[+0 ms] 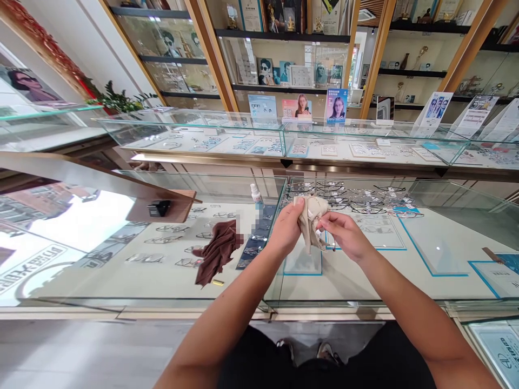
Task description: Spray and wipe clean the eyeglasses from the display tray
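Over the glass counter (365, 281), my left hand (287, 229) is closed on a beige cloth (311, 216) that hangs down between both hands. My right hand (344, 233) pinches the cloth's other side, and a pair of glasses (324, 244) with a thin frame shows partly under it, wrapped in the cloth. To the left of my hands a brown cloth (217, 254) lies crumpled on the counter glass. A small white spray bottle (255, 194) stands just behind it.
Rows of eyeglass frames (357, 197) lie inside the showcase below the glass. A second glass counter (284, 135) with leaflets and picture stands runs behind. Wall shelves (284, 38) hold photos and trophies. A small black box (159, 207) sits on a wooden board at left.
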The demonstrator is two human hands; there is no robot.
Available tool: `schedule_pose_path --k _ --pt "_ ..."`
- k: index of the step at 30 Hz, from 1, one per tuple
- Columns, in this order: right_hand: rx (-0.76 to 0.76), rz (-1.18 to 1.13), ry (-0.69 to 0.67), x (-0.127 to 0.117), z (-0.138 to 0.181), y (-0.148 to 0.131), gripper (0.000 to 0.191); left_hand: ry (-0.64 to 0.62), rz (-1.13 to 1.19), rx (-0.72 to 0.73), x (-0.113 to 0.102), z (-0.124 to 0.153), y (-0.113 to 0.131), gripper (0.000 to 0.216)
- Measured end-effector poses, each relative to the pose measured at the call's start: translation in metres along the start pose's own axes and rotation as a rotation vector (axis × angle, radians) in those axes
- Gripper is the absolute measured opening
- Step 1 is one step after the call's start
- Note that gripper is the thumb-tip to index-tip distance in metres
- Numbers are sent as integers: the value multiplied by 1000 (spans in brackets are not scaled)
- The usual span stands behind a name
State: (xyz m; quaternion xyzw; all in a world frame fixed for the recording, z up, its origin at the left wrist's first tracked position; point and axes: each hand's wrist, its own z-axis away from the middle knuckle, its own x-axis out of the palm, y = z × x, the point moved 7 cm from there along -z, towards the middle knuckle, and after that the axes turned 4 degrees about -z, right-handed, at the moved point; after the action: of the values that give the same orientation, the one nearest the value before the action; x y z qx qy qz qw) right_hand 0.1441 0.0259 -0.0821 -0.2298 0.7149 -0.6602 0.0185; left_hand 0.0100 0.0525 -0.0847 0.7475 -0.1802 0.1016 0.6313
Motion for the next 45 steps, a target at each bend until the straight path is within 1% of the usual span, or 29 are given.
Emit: schedule_pose_path --k 3,6,8,12,15,16,18,20,22,23,25,27,29,31,35,37,39,40,42,43,45 --pt "-22 -65 12 -6 -2 -8 38 15 113 -49 1 -3 -3 42" --pt "-55 -127 29 -12 -4 -13 35 84 181 -80 -2 -4 -2 31" --pt "-66 -153 38 -16 -5 -14 34 116 214 -100 -3 -5 -2 28" --pt "-66 -159 31 -17 -5 -14 35 113 243 -139 -2 -7 -4 31" --pt "-115 -76 52 -18 -3 -20 35 78 261 -185 -1 -9 -6 35" --pt "-153 -4 62 -18 -1 -24 33 52 271 -202 1 -9 -6 37" --pt "-263 231 96 -17 3 -33 28 -12 297 -221 6 -9 -6 42" --pt "-409 562 158 -11 8 -40 23 -61 326 -225 10 -7 -3 44" --pt "-555 940 222 0 13 -41 20 -87 360 -230 14 -4 -2 41" --pt "-613 1128 235 7 14 -39 20 -97 376 -239 16 -3 -3 40" --pt "-681 1452 216 23 15 -28 21 -111 402 -262 19 1 -4 38" --pt "-727 1662 196 35 16 -18 23 -115 410 -277 19 3 -6 38" --pt "-756 1760 181 42 18 -12 22 -109 408 -281 18 3 -6 39" --pt "-755 1792 160 45 20 -9 22 -98 407 -276 15 2 -4 37" --pt "-698 1793 99 43 21 -5 21 -78 400 -235 6 -3 7 36" --pt "-681 1697 49 41 21 -6 19 -54 396 -208 -1 -6 14 37" --pt "-664 1495 28 37 22 -12 17 -19 395 -179 -6 -9 18 40" --pt "-660 1378 48 34 22 -17 17 -6 393 -161 -8 -10 20 40" --pt "-670 1178 145 27 24 -27 17 5 380 -127 -6 -9 19 39" --pt "-685 1113 203 24 25 -31 17 1 373 -120 -3 -7 16 38" --pt "-722 1054 290 22 28 -35 17 -23 371 -141 9 -1 7 36"
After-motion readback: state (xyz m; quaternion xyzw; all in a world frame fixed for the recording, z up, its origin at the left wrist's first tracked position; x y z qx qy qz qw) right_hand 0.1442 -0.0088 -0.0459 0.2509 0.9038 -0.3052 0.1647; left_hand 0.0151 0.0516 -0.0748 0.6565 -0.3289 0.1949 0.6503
